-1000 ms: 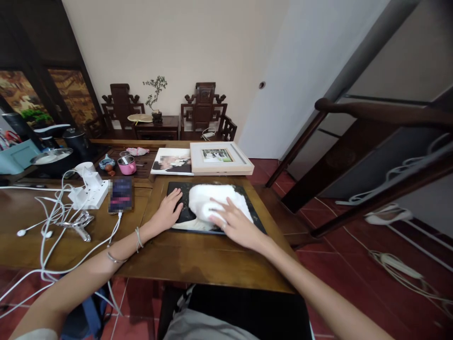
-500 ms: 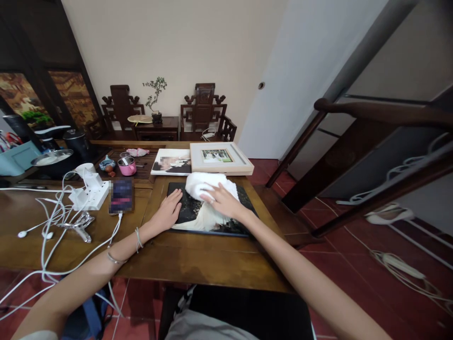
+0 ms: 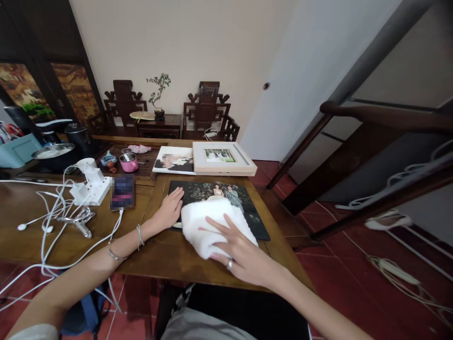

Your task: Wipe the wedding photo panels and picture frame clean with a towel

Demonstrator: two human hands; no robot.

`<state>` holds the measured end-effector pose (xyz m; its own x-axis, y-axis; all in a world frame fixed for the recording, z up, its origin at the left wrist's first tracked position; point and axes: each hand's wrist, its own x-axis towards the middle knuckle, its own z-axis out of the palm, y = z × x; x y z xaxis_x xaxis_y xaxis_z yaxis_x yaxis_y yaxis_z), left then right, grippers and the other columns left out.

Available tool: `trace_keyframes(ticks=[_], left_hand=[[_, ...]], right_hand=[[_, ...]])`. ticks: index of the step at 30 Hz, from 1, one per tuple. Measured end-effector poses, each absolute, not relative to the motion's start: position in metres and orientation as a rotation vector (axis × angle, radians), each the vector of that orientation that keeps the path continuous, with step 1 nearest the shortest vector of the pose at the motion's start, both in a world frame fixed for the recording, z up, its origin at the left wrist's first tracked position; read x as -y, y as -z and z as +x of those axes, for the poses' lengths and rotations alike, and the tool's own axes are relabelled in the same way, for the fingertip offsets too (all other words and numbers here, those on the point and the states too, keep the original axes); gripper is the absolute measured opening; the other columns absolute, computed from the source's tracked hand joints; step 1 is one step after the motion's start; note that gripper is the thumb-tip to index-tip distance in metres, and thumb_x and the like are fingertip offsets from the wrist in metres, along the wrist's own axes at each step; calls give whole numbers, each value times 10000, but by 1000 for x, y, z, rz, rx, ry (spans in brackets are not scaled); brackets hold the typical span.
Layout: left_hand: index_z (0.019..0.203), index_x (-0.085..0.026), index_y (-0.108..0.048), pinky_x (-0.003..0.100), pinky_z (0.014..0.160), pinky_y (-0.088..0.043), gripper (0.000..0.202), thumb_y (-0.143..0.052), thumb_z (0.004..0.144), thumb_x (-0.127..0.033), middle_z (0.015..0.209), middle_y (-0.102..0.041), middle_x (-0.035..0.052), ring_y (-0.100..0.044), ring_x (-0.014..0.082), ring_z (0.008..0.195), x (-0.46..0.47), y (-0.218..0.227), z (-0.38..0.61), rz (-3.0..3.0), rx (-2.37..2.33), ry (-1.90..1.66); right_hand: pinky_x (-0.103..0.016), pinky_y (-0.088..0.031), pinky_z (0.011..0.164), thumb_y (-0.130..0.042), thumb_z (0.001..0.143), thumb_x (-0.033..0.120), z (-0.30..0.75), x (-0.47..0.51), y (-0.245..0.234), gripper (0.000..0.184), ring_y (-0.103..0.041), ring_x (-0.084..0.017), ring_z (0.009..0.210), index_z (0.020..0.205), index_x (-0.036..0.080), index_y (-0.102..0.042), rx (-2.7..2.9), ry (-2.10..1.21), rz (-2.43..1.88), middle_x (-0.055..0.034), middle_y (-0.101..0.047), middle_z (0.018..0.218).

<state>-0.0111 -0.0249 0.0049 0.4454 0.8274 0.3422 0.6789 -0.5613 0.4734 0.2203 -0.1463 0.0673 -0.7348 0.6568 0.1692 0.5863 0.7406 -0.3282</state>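
A flat, dark photo panel [image 3: 256,222] with a picture of a couple lies on the wooden table. A folded white towel [image 3: 201,219] covers its lower middle and hangs over its near edge onto the table. Across the towel lies my right hand [image 3: 237,250], a ring on one finger; its fingers are spread on top, and the thumb side gathers a fold of the cloth. My left hand [image 3: 169,210] rests flat on the panel's left edge, fingers stretched out and holding nothing. The towel hides the lower part of the picture.
Behind the panel lie a white-framed picture [image 3: 244,163] and a photo book [image 3: 173,160]. On the left are a phone [image 3: 122,192] on a cable, a power strip [image 3: 99,191], tangled white cables, a clear hair clip [image 3: 82,221] and a pink cup [image 3: 129,163]. A wooden chair [image 3: 325,184] stands at right.
My right hand has drawn the towel toward me, from the panel's far edge to its near edge, uncovering the couple in the picture. The left hand stays at the left edge.
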Motion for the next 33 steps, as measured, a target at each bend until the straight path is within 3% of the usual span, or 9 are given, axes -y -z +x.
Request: trace_keyframes(ticks=[7,12,15,19,24,27,30,33], left_hand=[[1315,-110,-432,455,1093,-286,443,-289,916,-241,1426,-384,131,-293,212,1354,25,-4,-11,2444,-1299,-793],[1312,-125,-437,426,1103,-283,441,-299,927,-288,1421,-395,117,-324,202,1340,27,-14,-10,2368,-1257,-876],[1310,-137,-444,359,1111,-282,448,-285,939,-332,1401,-432,91,-380,172,1308,31,-25,-11,2210,-1245,-1081],[1301,-141,-450,365,1113,-278,454,-272,943,-357,1396,-441,81,-372,176,1312,34,-35,-11,2122,-1222,-1218],[1309,-137,-445,385,1119,-264,467,-257,945,-360,1412,-417,87,-347,184,1328,33,-28,-9,2196,-1254,-1087],[1312,-131,-443,425,1107,-277,465,-306,932,-361,1422,-396,107,-336,209,1334,31,-20,-8,2312,-1276,-924],[1264,-121,-493,463,1088,-297,431,-351,913,-326,1401,-419,133,-333,238,1334,29,-14,-9,2405,-1292,-819],[1243,-113,-510,460,1082,-308,410,-356,906,-289,1385,-441,139,-335,237,1333,28,-12,-10,2439,-1303,-801]], right_hand=[[-538,-131,1107,-347,943,375,236,100,-59,378,-313,-258,1329,1076,181,-643,2566,-309,-1169,-145,-380,1425],[-622,-161,1040,-312,952,379,213,47,-55,418,-262,-292,1348,1172,167,-597,2428,-153,-1453,-166,-508,1323],[-611,-141,1051,-332,948,391,190,52,-61,412,-236,-287,1358,1124,169,-631,2517,-180,-1328,-156,-541,1291],[-554,-83,1101,-355,947,367,178,89,-73,372,-235,-244,1362,1026,190,-673,2648,-340,-963,-121,-576,1259],[-467,-121,1133,-352,949,363,210,120,-75,357,-317,-215,1330,963,226,-681,2615,-568,-904,-64,-500,1351],[-487,-194,1112,-348,933,456,240,115,-63,397,-233,-251,1362,1058,243,-658,2520,-657,-1091,-39,-436,1403],[-524,-214,1093,-326,903,556,258,93,-50,502,-177,-297,1373,1135,235,-635,2334,-660,-1380,-51,-450,1391],[-525,-166,1105,-295,900,577,251,61,-46,542,-238,-296,1356,1148,229,-629,2160,-593,-1522,-57,-515,1335]])
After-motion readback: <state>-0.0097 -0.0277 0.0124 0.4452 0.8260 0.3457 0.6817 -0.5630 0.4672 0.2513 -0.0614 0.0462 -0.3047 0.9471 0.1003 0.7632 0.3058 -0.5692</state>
